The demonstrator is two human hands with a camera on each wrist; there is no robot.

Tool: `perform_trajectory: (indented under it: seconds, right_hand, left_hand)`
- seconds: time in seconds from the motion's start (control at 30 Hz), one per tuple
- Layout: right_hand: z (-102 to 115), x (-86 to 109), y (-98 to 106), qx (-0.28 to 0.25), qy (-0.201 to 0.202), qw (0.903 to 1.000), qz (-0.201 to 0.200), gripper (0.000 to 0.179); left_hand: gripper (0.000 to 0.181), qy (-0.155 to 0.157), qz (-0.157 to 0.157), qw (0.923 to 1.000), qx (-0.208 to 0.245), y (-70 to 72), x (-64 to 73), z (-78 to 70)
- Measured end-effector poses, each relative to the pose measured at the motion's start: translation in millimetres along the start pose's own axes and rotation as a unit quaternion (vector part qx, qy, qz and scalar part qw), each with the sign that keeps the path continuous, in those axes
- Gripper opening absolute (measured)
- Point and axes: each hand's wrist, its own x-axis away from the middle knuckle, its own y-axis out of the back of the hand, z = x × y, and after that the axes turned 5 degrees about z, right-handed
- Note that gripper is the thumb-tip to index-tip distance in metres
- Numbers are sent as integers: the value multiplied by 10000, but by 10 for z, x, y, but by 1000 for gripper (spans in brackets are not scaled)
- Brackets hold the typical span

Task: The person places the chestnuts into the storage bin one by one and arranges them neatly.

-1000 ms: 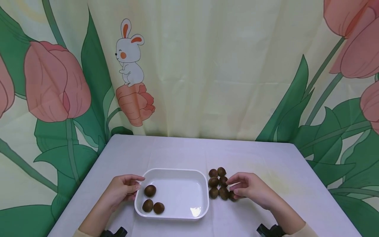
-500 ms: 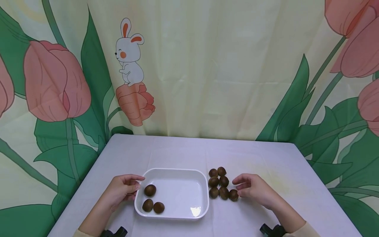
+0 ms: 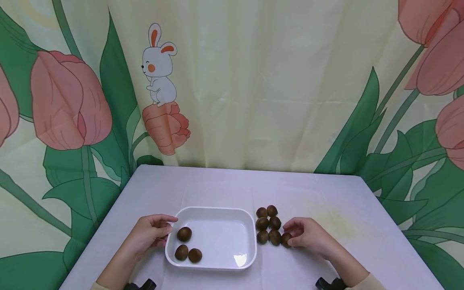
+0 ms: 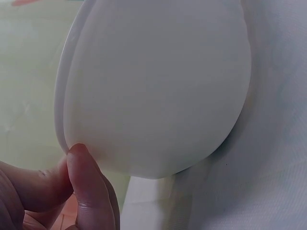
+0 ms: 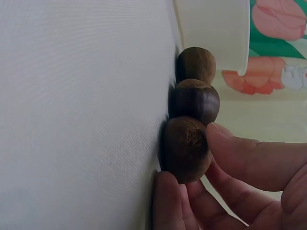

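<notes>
A white tray [image 3: 224,229] lies on the table with three chestnuts [image 3: 184,234] at its left side. My left hand [image 3: 146,235] pinches the tray's left rim; in the left wrist view the thumb [image 4: 88,191] lies against the tray's wall [image 4: 158,96]. Right of the tray, several more chestnuts [image 3: 262,223] sit close together in short rows. My right hand [image 3: 308,235] pinches the nearest right-hand chestnut [image 5: 184,148] of this group. Its thumb [image 5: 249,153] is on one side and fingers curl around the other; this chestnut still sits on the cloth beside its neighbour.
A pale cloth covers the table [image 3: 217,185]. Behind it hangs a curtain [image 3: 253,100] printed with tulips, a rabbit and a carrot. Black wrist straps [image 3: 331,283] show near the bottom edge.
My right hand first drew back a little from the chestnut group, then came down onto the nearest right-hand chestnut. The left hand and the tray have stayed in place.
</notes>
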Motion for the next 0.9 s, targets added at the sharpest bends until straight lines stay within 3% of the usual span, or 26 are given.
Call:
perform_trajectory:
  seconds: [0.23,0.53,0.9]
  right_hand:
    - [-43,14,-45,79,114,9999,17,40]
    - [-50,26,-88,453,178,9984,-293,40]
    - [-22,58,-119,342,-200,9982,-452,34]
  left_hand:
    - [31,81,-11,10000,-50,-17,16,1]
    - [32,35,46,10000,-48,0,12,-10]
    - [31,-21,145,9999,11,11,23,-27]
